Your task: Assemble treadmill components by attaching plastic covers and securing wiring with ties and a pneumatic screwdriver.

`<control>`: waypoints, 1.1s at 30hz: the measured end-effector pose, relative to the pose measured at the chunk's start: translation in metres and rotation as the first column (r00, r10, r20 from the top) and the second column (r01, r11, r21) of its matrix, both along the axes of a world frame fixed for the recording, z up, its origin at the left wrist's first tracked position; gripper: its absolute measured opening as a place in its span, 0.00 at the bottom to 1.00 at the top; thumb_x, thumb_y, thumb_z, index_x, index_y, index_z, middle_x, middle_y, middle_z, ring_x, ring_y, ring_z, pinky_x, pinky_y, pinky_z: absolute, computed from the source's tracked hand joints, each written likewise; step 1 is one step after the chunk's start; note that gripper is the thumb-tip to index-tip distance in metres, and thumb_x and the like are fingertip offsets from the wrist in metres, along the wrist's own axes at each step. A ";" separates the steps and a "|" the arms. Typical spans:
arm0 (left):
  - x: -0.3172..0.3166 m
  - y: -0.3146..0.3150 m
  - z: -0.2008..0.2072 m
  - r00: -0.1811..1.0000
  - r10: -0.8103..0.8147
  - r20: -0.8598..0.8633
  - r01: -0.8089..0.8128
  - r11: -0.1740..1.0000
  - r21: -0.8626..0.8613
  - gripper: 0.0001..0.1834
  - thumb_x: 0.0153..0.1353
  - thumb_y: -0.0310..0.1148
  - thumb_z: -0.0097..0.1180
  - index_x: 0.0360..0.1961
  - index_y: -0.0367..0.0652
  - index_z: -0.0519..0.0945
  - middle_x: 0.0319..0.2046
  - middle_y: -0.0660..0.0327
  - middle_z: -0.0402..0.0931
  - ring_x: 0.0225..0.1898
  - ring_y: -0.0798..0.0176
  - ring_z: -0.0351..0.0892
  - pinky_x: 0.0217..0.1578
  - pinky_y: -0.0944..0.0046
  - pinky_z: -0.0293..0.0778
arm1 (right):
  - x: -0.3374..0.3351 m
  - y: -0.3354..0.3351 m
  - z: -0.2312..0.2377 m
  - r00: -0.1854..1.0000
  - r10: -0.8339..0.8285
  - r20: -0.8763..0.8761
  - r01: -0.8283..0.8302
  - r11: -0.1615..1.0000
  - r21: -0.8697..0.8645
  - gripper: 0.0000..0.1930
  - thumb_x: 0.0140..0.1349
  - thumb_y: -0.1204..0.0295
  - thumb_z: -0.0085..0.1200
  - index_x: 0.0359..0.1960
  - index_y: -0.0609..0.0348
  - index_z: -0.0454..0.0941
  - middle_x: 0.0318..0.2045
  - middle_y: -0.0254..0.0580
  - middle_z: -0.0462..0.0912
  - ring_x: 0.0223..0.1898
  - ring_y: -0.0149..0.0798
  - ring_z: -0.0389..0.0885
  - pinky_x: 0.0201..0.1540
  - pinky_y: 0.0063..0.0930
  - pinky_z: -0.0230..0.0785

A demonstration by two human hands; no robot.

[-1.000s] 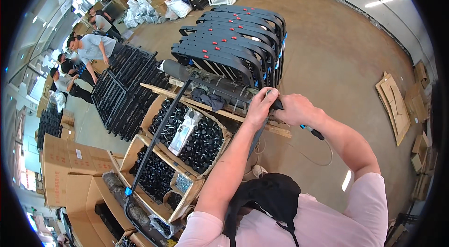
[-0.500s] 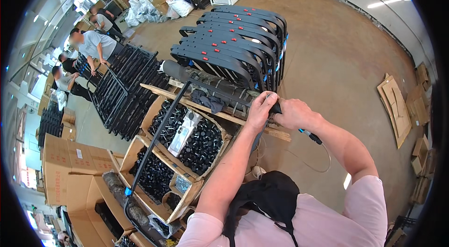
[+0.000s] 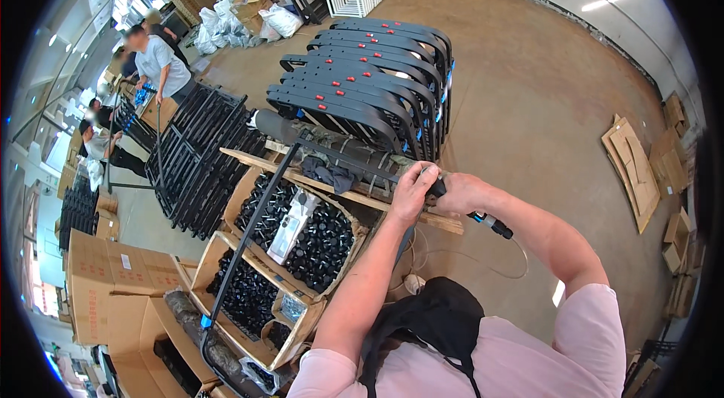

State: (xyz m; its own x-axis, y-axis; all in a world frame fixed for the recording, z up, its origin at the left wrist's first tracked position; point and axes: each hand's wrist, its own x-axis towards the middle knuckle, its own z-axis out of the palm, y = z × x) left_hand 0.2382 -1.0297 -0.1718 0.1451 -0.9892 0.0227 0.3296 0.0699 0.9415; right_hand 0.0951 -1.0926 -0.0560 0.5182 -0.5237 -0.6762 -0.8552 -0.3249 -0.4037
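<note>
In the head view, the person's left hand [image 3: 411, 191] and right hand [image 3: 465, 194] meet just beside each other at the near end of a dark tubular frame [image 3: 255, 225]. The left fingers are curled round the frame's end; the right fingers grip a black hand tool [image 3: 437, 187], whose pale hose [image 3: 526, 266] loops over the floor. Where the tool's nose meets the frame is hidden. The frame slants left across the containers, one bar over a wrapped roll [image 3: 280, 127]. Good work here would seem to call for a firm left hold, the tool kept in line, fingertips clear of its nose, and a slack hose.

The upper open box [image 3: 362, 238] is full of black round-headed parts, a pale package [image 3: 292, 228] lying on them. The lower box [image 3: 200, 277] holds more small black pieces, with silvery hardware [image 3: 291, 308] in a small compartment. Beside it, an open carton [image 3: 136, 330] contains something dark.
</note>
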 end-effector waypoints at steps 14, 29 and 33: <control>0.005 0.001 0.020 0.993 -0.103 -0.058 0.104 0.995 0.014 0.15 0.75 0.44 0.60 0.44 0.42 0.82 0.38 0.70 0.79 0.41 0.75 0.73 0.45 0.69 0.71 | 0.013 0.017 0.006 0.979 -0.201 -0.031 0.195 0.972 -0.135 0.14 0.48 0.68 0.61 0.33 0.66 0.82 0.29 0.48 0.85 0.32 0.46 0.85 0.36 0.41 0.75; 0.236 0.006 0.081 0.953 0.302 0.031 -0.301 0.952 -0.048 0.15 0.73 0.43 0.60 0.36 0.42 0.85 0.35 0.69 0.80 0.40 0.72 0.75 0.46 0.67 0.71 | 0.251 0.004 0.063 0.981 0.158 0.115 -0.116 0.944 -0.307 0.29 0.54 0.55 0.60 0.50 0.66 0.86 0.49 0.61 0.88 0.52 0.57 0.87 0.56 0.47 0.79; 0.319 -0.013 0.083 0.866 0.497 0.049 -0.492 0.866 -0.091 0.16 0.72 0.43 0.60 0.34 0.41 0.84 0.33 0.67 0.80 0.38 0.71 0.74 0.43 0.66 0.71 | 0.348 -0.028 0.042 0.943 0.236 0.233 -0.154 0.934 -0.324 0.28 0.55 0.57 0.59 0.53 0.65 0.85 0.51 0.62 0.87 0.54 0.58 0.86 0.58 0.46 0.78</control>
